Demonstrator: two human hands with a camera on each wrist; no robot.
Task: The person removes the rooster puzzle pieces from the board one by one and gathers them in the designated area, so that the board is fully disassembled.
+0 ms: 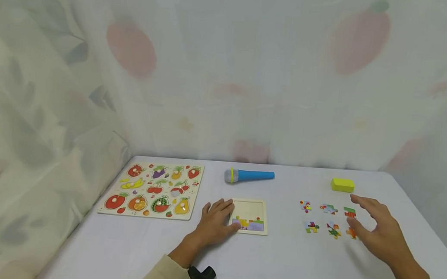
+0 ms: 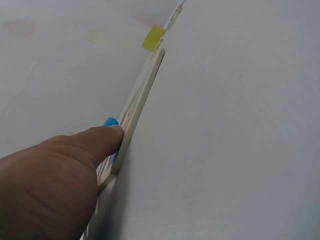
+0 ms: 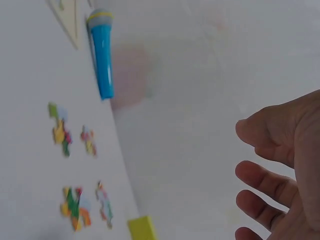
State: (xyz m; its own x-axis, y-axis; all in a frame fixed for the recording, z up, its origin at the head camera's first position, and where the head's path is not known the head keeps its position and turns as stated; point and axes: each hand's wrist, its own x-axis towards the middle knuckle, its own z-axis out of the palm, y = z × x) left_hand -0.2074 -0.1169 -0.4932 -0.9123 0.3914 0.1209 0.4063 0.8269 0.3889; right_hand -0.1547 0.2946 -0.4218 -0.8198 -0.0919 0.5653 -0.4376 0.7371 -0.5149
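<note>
At 3 o'clock from the puzzle tray (image 1: 247, 207), 6 pieces (image 1: 333, 230) lie by the right hand (image 1: 381, 232), wide, empty; left hand (image 1: 212, 226) rests on the tray's 9 o'clock edge — light, even pressure should steady it!

Using the puzzle tray (image 1: 247, 207) as clock centre: its edge looks like plain pale wood, matt and smooth. The fruit board (image 1: 144, 214) at 9 looks like wood too, with a smooth printed face. Toy mic (image 1: 255, 175) at 12 is def plastic, kinda glossy on the blue handle. Yellow block (image 1: 342, 185) around 2 is smooth and matt, can't tell if foam or plastic. Puzzle pieces (image 1: 334, 230) at 3 have smooth printed faces. Worktop (image 1: 277, 264) is covered in matt white cloth, and the backdrop (image 1: 213, 56) past 12 looks like soft, slightly wrinkled fabric.
</note>
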